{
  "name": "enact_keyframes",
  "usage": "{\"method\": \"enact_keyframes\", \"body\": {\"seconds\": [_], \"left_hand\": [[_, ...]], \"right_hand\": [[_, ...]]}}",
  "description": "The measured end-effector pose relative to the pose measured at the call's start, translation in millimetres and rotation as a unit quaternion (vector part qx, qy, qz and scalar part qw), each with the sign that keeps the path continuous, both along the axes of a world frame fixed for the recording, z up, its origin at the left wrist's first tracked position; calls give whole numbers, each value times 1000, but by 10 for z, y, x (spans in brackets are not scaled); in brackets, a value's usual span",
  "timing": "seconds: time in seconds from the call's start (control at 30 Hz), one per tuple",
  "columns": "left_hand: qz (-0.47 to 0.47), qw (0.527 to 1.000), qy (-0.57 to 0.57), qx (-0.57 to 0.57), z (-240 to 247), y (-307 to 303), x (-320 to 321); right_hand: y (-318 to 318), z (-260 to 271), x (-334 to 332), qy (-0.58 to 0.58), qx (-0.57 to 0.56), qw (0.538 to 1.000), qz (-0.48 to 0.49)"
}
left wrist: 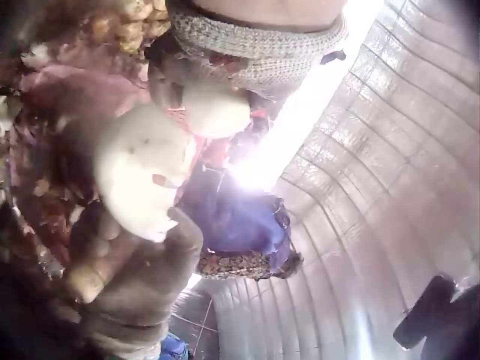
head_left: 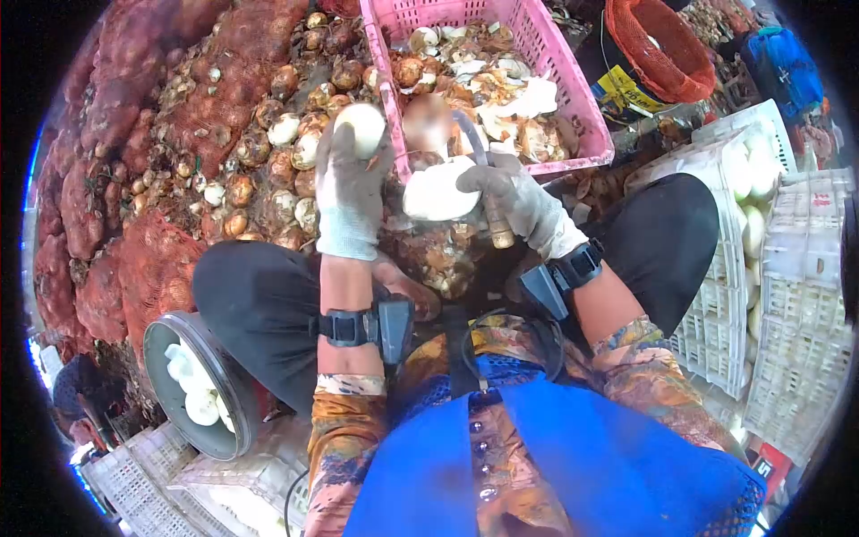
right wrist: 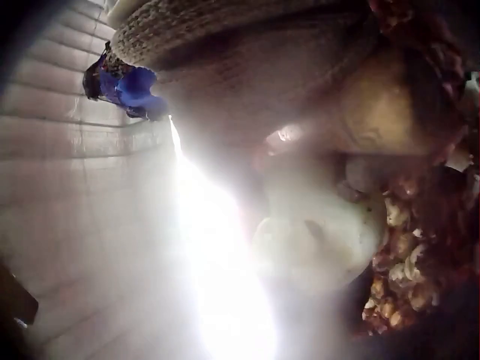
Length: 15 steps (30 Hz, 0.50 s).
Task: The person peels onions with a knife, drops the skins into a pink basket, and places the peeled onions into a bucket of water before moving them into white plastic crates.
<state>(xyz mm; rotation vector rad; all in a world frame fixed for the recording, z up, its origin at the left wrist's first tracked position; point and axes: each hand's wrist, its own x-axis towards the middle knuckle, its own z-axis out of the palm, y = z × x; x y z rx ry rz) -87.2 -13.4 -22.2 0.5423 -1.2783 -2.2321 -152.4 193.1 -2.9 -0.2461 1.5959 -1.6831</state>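
- White onion (head_left: 438,190), skin off, sits beside pink crate (head_left: 577,94), near-left corner.
- Second pale onion (head_left: 362,130) by crate's left edge, looks bare.
- Bare onions in bucket (head_left: 174,410); brown-skinned onions (head_left: 240,191) remain heaped.
- Left hand (head_left: 349,192) grasps pale onion, forearm forward.
- Right hand (head_left: 526,204) grips wooden-handled tool (head_left: 499,228), touches white onion, angled inward.

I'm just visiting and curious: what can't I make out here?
Head: bottom of pail, hidden by onions.
Head: tool's far end, blurred.
Right wrist: fingertips of right hand, lost in blur and glare.
Left wrist: left forearm, cut by top edge.
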Motion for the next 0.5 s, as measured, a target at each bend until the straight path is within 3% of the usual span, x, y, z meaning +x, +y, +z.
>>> {"method": "enact_keyframes", "body": {"seconds": [0.07, 0.1, 0.13, 0.17, 0.2, 0.23, 0.3, 0.33, 0.37, 0.5], "left_hand": [[-44, 978, -35, -200, -65, -75, -106], [-20, 989, -30, -143, 84, 25, -88], [-16, 969, -101, -225, 363, 128, -16], [-3, 968, -119, -222, 239, 98, 89], [-54, 955, -189, -224, 278, 146, 195], [-103, 933, -260, -225, 312, 190, 305], [-77, 880, -181, -433, 65, 408, 439], [-22, 810, -200, -551, 267, 587, 470], [10, 769, -184, -612, 247, 641, 459], [10, 733, -265, -627, 353, 645, 448]], "right_hand": [[19, 37, -3, 49, 6, 998, -35], [13, 129, 15, 87, 8, 994, -58], [14, 193, 32, 125, 9, 989, -83], [21, 198, 46, 100, 6, 988, -118], [47, 299, 56, 106, 42, 986, -118], [63, 393, 72, 110, 77, 984, -116], [55, 375, 99, 182, 107, 970, -122], [43, 362, 122, 217, 123, 961, -122], [33, 356, 152, 225, 114, 960, -120], [-10, 333, 253, 235, 83, 962, -109]]}}
